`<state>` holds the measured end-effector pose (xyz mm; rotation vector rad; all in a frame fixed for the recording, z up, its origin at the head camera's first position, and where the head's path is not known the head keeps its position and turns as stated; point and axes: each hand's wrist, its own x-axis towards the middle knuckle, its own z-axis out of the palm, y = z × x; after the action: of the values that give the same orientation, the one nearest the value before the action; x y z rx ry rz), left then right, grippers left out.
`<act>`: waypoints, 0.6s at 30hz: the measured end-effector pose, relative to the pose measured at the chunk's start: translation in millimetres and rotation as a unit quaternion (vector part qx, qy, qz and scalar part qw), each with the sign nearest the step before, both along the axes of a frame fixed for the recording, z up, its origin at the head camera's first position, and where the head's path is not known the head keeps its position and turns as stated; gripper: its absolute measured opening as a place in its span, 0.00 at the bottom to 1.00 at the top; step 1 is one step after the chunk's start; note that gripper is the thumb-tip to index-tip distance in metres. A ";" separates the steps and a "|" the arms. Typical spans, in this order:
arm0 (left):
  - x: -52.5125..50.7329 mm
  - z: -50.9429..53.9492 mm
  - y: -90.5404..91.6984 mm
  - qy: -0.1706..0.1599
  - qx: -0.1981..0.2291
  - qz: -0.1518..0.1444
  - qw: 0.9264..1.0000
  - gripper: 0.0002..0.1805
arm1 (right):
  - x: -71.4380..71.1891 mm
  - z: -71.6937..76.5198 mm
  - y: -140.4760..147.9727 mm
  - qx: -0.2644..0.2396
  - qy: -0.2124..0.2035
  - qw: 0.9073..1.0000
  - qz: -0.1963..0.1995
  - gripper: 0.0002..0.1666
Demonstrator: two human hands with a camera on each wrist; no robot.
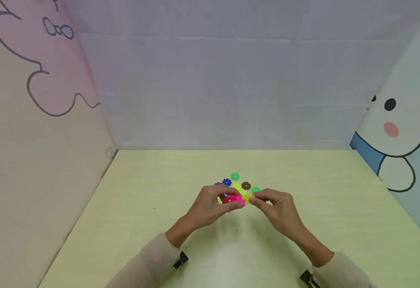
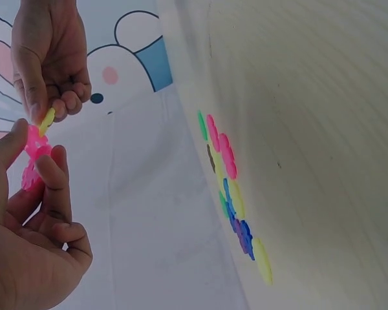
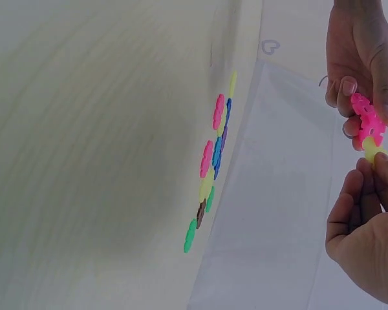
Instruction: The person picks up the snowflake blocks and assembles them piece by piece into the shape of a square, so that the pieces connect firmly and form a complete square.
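Observation:
My left hand grips joined pink snowflake discs between its thumb and fingers. From the other side, my right hand pinches a yellow snowflake disc by its edge. This yellow disc touches the end of the pink discs, its edge meeting theirs; how deeply the slots engage cannot be made out. Both hands are raised above the table, close together. In the left wrist view, the yellow disc stands tilted against the pink discs. Fingers partly cover the pieces in every view.
Loose notched discs lie on the pale table beyond the hands: green, blue, brown, plus several yellow, purple and pink ones. A white back wall and printed side panels enclose the table.

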<state>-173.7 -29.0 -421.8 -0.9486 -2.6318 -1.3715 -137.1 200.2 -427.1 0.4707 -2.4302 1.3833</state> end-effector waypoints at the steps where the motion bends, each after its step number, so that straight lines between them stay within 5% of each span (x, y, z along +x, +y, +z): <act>1: -0.2 0.3 -0.8 -0.001 -0.005 0.001 1.000 0.18 | -0.2 -0.2 -0.5 -0.001 -0.007 1.000 0.001 0.04; 12: -2.5 3.7 -7.2 -0.006 -0.033 0.008 0.999 0.17 | -6.9 -2.0 -4.5 0.015 -0.084 0.996 0.010 0.06; 18: -4.3 0.7 -12.1 -0.003 -0.032 0.029 0.999 0.17 | -30.1 -3.0 14.2 0.006 -0.162 0.985 0.057 0.19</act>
<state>-178.0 -41.1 -421.2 -0.8673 -2.7000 -1.2884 -167.1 214.4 -430.1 0.4214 -2.7064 1.6036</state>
